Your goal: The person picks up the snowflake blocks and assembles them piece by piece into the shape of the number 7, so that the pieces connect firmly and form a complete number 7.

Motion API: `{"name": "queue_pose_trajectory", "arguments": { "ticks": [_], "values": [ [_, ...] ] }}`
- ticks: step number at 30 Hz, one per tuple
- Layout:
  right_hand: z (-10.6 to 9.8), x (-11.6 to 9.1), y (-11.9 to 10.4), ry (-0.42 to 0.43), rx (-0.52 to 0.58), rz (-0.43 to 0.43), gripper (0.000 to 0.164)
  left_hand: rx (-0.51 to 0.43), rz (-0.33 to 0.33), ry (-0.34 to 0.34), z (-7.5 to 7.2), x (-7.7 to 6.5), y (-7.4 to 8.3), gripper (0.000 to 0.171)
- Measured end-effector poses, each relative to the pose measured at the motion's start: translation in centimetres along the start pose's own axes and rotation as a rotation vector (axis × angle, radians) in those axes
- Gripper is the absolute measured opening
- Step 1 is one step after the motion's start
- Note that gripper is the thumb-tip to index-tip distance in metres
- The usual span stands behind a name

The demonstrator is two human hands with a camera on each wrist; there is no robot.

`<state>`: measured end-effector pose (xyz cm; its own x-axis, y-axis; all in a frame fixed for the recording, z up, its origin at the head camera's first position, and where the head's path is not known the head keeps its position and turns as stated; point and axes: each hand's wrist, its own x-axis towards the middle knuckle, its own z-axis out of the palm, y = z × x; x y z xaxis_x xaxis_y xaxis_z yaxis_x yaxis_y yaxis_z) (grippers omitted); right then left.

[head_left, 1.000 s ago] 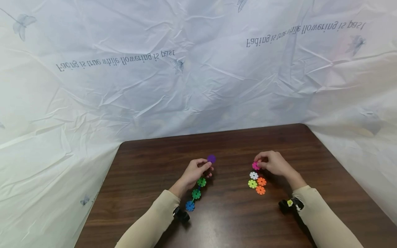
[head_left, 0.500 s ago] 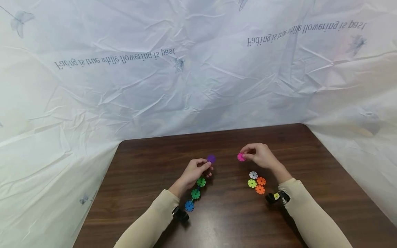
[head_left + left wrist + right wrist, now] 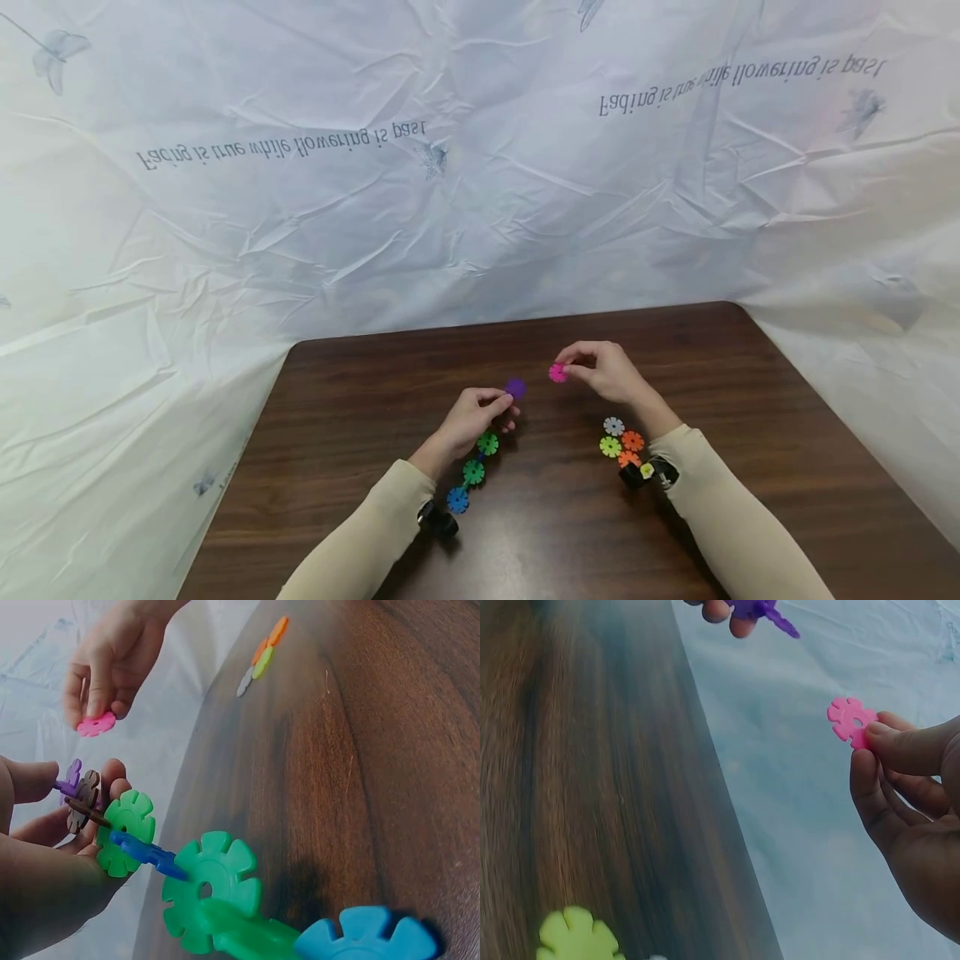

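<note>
My left hand [image 3: 468,418] pinches the purple end of a chain of interlocking notched plastic discs. In the left wrist view the chain runs from a purple disc [image 3: 73,778] through a brown disc [image 3: 84,801], a green disc [image 3: 127,825], a blue disc [image 3: 146,853] and another green disc [image 3: 210,859] to a light blue disc [image 3: 367,937] nearest the camera. Between thumb and fingers, my right hand [image 3: 609,373] holds a pink notched disc [image 3: 847,720]. The pink disc is a short way right of the purple end, apart from it.
Below my right hand, a white disc [image 3: 613,426], a yellow-green disc [image 3: 610,447] and two orange discs, the upper orange disc [image 3: 632,440] beside the white one, lie on the brown wooden table [image 3: 352,450]. A white printed sheet [image 3: 480,208] hangs behind the table.
My right hand has lifted the pink disc from beside the loose discs and carried it left and away from me, towards the chain. My left hand has stayed nearly still.
</note>
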<state>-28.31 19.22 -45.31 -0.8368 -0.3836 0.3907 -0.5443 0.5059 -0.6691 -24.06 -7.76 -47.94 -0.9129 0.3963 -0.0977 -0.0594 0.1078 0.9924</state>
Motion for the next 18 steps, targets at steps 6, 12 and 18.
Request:
{"name": "queue_pose_trajectory", "arguments": {
  "ticks": [6, 12, 18],
  "values": [
    [0.9, 0.4, -0.4, -0.019, 0.046, -0.023, 0.016, -0.024, 0.001, -0.026, -0.1, 0.0, -0.1, 0.038],
    [1.6, 0.8, -0.9, -0.028, 0.092, -0.041, 0.014, -0.039, 0.002, -0.055, -0.1, 0.0, -0.1, 0.039],
    [2.1, 1.0, -1.6, -0.042, 0.125, -0.023, 0.013, -0.03, -0.009, -0.083, -0.1, 0.0, 0.2, 0.041]
  ]
}}
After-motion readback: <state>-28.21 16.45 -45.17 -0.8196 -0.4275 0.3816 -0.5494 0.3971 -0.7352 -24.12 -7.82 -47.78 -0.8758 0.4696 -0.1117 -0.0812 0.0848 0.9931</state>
